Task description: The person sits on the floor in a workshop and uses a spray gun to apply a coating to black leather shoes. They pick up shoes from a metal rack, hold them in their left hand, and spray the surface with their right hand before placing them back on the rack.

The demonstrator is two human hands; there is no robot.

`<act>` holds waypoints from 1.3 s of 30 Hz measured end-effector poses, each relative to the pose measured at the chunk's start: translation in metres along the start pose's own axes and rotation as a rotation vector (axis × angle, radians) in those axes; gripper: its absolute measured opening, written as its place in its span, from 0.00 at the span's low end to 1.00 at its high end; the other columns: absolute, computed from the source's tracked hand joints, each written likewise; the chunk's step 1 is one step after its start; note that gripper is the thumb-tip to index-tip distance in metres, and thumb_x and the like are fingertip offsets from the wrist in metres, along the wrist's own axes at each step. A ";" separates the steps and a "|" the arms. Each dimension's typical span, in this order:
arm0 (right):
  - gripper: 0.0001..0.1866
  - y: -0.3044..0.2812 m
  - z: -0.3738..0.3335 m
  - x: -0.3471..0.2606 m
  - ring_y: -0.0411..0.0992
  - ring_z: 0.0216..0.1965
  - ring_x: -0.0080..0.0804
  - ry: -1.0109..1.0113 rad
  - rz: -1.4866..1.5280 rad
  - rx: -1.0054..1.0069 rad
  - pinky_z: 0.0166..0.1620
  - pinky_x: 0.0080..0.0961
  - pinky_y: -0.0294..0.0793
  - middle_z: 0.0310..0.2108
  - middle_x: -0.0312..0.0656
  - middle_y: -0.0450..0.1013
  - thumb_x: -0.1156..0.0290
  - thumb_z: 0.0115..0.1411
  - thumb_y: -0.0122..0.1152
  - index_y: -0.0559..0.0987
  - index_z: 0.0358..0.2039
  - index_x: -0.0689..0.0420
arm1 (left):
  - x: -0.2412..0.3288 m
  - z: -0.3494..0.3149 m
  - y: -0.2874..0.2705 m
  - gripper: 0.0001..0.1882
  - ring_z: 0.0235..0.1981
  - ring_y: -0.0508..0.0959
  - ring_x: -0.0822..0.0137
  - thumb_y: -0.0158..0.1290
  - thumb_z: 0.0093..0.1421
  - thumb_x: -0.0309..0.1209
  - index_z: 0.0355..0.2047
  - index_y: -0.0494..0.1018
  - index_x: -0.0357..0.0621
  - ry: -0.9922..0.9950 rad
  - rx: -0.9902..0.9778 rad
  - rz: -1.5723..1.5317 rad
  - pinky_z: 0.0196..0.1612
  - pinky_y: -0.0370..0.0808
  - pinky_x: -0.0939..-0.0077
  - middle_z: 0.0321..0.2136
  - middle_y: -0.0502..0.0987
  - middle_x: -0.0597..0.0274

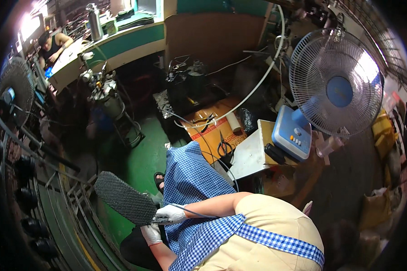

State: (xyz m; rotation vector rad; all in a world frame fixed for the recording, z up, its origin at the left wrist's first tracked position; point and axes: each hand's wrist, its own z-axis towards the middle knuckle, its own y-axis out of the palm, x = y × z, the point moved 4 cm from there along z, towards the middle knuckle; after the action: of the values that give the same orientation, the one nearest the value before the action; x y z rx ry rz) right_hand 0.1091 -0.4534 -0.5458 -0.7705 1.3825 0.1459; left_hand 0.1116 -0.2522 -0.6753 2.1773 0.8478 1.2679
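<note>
Both my hands wear white gloves and meet at the lower end of a dark, coarse-textured piece shaped like a shoe sole. My left hand is below it, closed round its near end; most of its fingers are hidden behind the piece. My right hand lies against the same end from the right, with its fingers closed. A thin blue-grey hose runs to the right hand. Something greyish shows at its fingers, too small to name. A blue-and-white checked apron covers my lap.
An orange-brown cardboard sheet carries scissors, pliers and a pale roll. A blue desk fan stands to the right. Metal rails with a row of dark objects run along the left. A person sits at the far-left bench.
</note>
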 end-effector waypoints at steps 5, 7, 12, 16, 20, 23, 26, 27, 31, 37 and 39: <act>0.14 0.000 0.007 0.008 0.78 0.39 0.53 -0.024 0.003 0.049 0.42 0.43 0.76 0.39 0.50 0.80 0.58 0.68 0.59 0.79 0.46 0.54 | -0.003 -0.004 0.007 0.16 0.52 0.78 0.58 0.50 0.72 0.31 0.57 0.72 0.37 0.041 -0.020 -0.010 0.54 0.80 0.60 0.51 0.78 0.52; 0.15 0.003 0.008 0.013 0.79 0.41 0.53 -0.068 -0.032 0.050 0.44 0.42 0.76 0.40 0.51 0.80 0.58 0.69 0.59 0.79 0.49 0.52 | -0.002 -0.007 -0.002 0.16 0.52 0.79 0.59 0.50 0.71 0.29 0.56 0.73 0.37 0.004 0.008 0.011 0.54 0.80 0.61 0.52 0.78 0.52; 0.17 -0.012 0.012 -0.014 0.78 0.49 0.58 -0.045 -0.077 -0.141 0.52 0.43 0.78 0.50 0.55 0.78 0.63 0.68 0.61 0.79 0.54 0.54 | 0.001 -0.012 -0.001 0.21 0.54 0.78 0.57 0.50 0.72 0.37 0.60 0.73 0.40 0.000 -0.032 -0.124 0.57 0.77 0.57 0.55 0.78 0.56; 0.16 0.005 0.015 0.020 0.78 0.47 0.57 -0.194 -0.250 -0.083 0.48 0.46 0.77 0.47 0.54 0.79 0.63 0.68 0.57 0.79 0.54 0.52 | -0.006 -0.001 -0.010 0.19 0.54 0.79 0.57 0.48 0.73 0.33 0.61 0.70 0.40 -0.020 -0.109 -0.180 0.56 0.79 0.59 0.56 0.78 0.55; 0.15 0.013 0.017 0.019 0.78 0.47 0.58 -0.236 -0.285 -0.061 0.47 0.47 0.78 0.46 0.55 0.79 0.63 0.68 0.57 0.79 0.52 0.52 | 0.002 -0.011 -0.008 0.19 0.52 0.81 0.58 0.54 0.68 0.21 0.59 0.72 0.38 -0.020 -0.107 -0.257 0.52 0.83 0.65 0.56 0.78 0.52; 0.16 0.014 0.014 0.024 0.78 0.46 0.57 -0.269 -0.301 -0.066 0.46 0.47 0.78 0.45 0.54 0.79 0.65 0.65 0.59 0.79 0.52 0.52 | 0.000 -0.016 -0.001 0.11 0.43 0.79 0.73 0.56 0.72 0.33 0.51 0.78 0.44 0.033 -0.014 -0.019 0.46 0.76 0.74 0.45 0.79 0.68; 0.18 0.016 0.019 0.033 0.79 0.44 0.56 -0.242 -0.450 -0.190 0.45 0.47 0.79 0.44 0.52 0.80 0.67 0.60 0.61 0.80 0.51 0.52 | -0.005 -0.001 -0.010 0.12 0.43 0.78 0.76 0.55 0.72 0.35 0.52 0.77 0.44 0.067 -0.068 0.017 0.45 0.76 0.76 0.43 0.79 0.70; 0.20 0.018 0.021 0.039 0.80 0.42 0.55 -0.319 -0.497 -0.139 0.44 0.47 0.80 0.43 0.50 0.80 0.67 0.56 0.63 0.80 0.50 0.50 | -0.009 0.005 -0.012 0.14 0.42 0.78 0.76 0.55 0.73 0.36 0.53 0.77 0.43 0.075 -0.059 0.101 0.45 0.75 0.76 0.43 0.79 0.69; 0.22 0.016 0.027 0.044 0.80 0.40 0.53 -0.476 -0.625 -0.090 0.44 0.43 0.81 0.42 0.48 0.80 0.64 0.54 0.66 0.80 0.51 0.48 | -0.004 0.010 -0.009 0.17 0.44 0.78 0.74 0.53 0.74 0.38 0.54 0.75 0.40 0.031 0.060 0.323 0.47 0.74 0.76 0.44 0.79 0.68; 0.21 0.004 0.036 0.024 0.79 0.45 0.49 -0.595 -0.683 -0.032 0.47 0.42 0.81 0.46 0.46 0.78 0.63 0.55 0.67 0.80 0.51 0.50 | -0.003 0.045 -0.040 0.14 0.47 0.77 0.69 0.48 0.74 0.30 0.52 0.73 0.32 0.133 -0.104 0.466 0.54 0.71 0.73 0.45 0.78 0.61; 0.21 0.007 0.037 0.037 0.79 0.44 0.49 -0.576 -0.648 -0.026 0.46 0.42 0.81 0.45 0.46 0.79 0.63 0.56 0.66 0.80 0.51 0.49 | -0.005 0.056 -0.044 0.13 0.47 0.76 0.68 0.46 0.73 0.27 0.52 0.73 0.31 0.183 -0.208 0.540 0.55 0.70 0.72 0.45 0.78 0.59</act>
State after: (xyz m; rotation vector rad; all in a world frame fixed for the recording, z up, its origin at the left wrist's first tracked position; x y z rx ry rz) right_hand 0.1440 -0.4400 -0.5827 -1.0610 0.5489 -0.1193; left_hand 0.1476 -0.2301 -0.7332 2.2157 0.1658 1.7415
